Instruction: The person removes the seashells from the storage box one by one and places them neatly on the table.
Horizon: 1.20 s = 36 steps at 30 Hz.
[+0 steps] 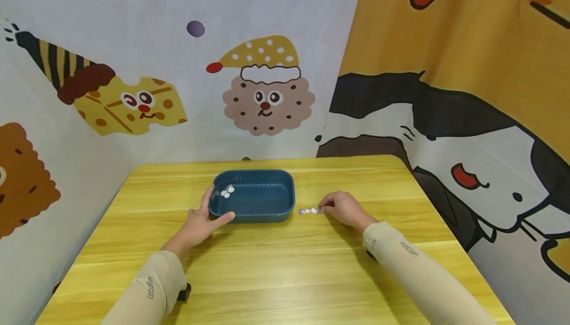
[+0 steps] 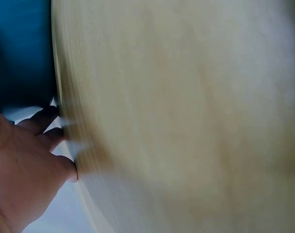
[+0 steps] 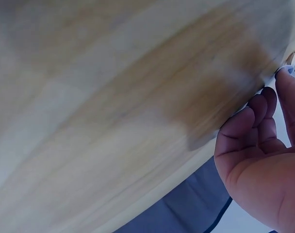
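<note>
- Reference: from my remote station I centre the clock on the blue container [image 1: 256, 197], twelve pointing away from the person; it stands on the wooden table [image 1: 276, 270]. Items logged left to right.
- Cheese print [image 1: 133, 110]: on the wall hanging, at 10 o'clock.
- Left sleeve [image 1: 149, 285]: beige, lettered, at 7 o'clock.
- Left hand [image 1: 196, 226]: at 8 o'clock, unclenched; I see the thumb stretched along the near rim and the fingers extended at the left end, touching the container.
- White pieces [image 1: 226, 195]: a small cluster inside the container, at its 9 to 10 o'clock end.
- Biscuit print [image 1: 268, 105]: hatted, on the wall at 12 o'clock.
- Row of small pieces [image 1: 308, 211]: white with purple, on the table just past 3 o'clock, outside the container.
- Right hand [image 1: 343, 208]: farther out, just past 3 o'clock, fingers curled; I read thumb and fingertips as pinching the end piece [image 1: 321, 210], mostly hidden. Whether it is lifted, I cannot tell.
- Right sleeve [image 1: 414, 265]: beige, at 4 o'clock.
- Cat print [image 1: 481, 176]: between 2 and 3 o'clock.
</note>
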Available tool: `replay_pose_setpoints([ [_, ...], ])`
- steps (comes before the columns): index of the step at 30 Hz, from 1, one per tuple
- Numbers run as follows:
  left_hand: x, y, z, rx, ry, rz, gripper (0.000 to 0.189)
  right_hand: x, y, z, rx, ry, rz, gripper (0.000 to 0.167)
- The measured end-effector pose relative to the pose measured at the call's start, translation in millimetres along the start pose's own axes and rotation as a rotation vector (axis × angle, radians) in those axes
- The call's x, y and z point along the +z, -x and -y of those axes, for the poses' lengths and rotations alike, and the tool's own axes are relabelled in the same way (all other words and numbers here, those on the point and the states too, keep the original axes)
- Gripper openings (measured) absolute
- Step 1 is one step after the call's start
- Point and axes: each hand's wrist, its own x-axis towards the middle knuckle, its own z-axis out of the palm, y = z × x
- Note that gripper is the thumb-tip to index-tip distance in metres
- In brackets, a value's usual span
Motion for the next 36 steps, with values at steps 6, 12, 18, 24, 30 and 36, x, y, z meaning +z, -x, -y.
replay_pose_setpoints([
  [6,-3.7,3.2,0.4,-0.007,0.009,-0.001,0.121,2,-3.2,2,0.005,-0.034,0.008,0.008],
  [12,-7.5,5.4,2.3,-0.008,0.008,-0.004,0.121,-2,-7.1,-2,-0.009,-0.055,-0.026,0.016],
  [18,-11.9,6.5,5.8,-0.013,-0.002,-0.014,0.121,-12,-12.8,13,0.029,-0.128,-0.049,0.026],
  [24,-16.4,6.6,7.9,-0.015,-0.009,-0.022,0.121,-11,-27.6,83,-0.036,-0.199,-0.02,0.03],
  [30,-14.3,7.1,5.6,-0.016,-0.007,-0.021,0.12,24,-53.8,165,-0.212,-0.092,0.129,0.032],
  [36,-0.9,0.5,-1.6,0.003,-0.003,-0.011,0.119,75,-87.6,202,-0.258,0.186,0.241,0.049],
])
